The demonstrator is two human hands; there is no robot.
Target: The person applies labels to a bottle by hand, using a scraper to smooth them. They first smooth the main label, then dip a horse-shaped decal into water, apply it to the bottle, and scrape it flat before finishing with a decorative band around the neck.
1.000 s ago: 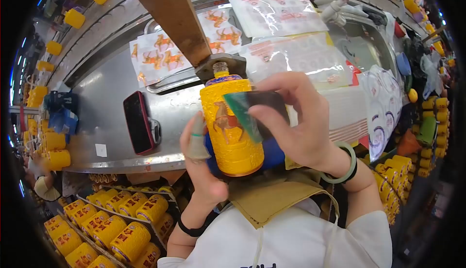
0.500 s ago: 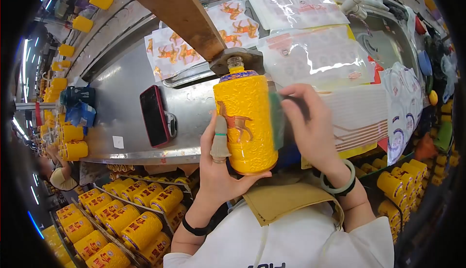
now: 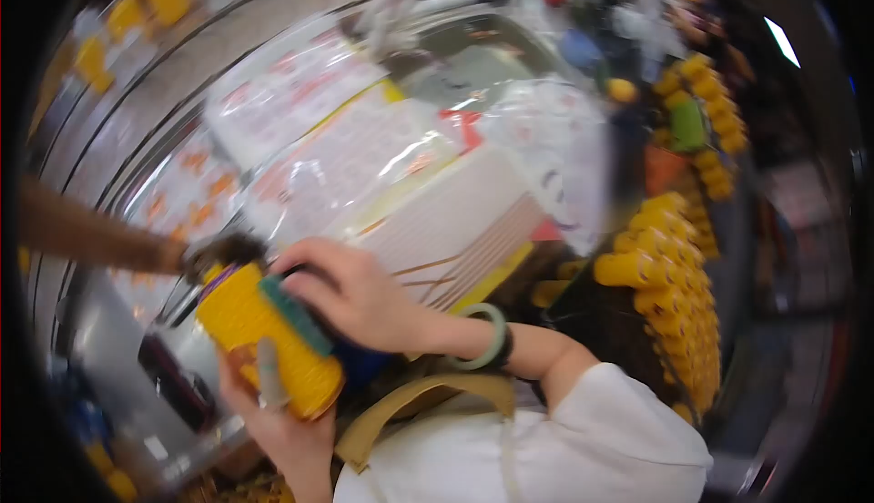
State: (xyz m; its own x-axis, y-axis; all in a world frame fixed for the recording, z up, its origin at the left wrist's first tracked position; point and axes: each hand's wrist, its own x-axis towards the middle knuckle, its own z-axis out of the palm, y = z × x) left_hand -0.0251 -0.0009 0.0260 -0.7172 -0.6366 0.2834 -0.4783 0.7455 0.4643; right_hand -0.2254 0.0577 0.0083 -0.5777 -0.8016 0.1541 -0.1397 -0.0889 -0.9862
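The yellow bottle (image 3: pixel 278 321) is tilted over the near edge of the tabletop (image 3: pixel 102 314), its neck end at the dark holder (image 3: pixel 232 250) on the tip of the beam (image 3: pixel 109 230); blur keeps me from telling how firmly it sits there. My left hand (image 3: pixel 293 439) cradles the lower end, a covered finger (image 3: pixel 270 375) lying beside the brown picture (image 3: pixel 243 357). My right hand (image 3: pixel 364 303) pinches the green pad (image 3: pixel 299 314) against the opposite side. I judge slipping the main risk: uneven pressure from the pad could roll the bottle in my left hand or work its neck loose. The pad's edge might catch on the bumpy surface, and that covered finger, rubbing sideways, could crease or shift the picture.
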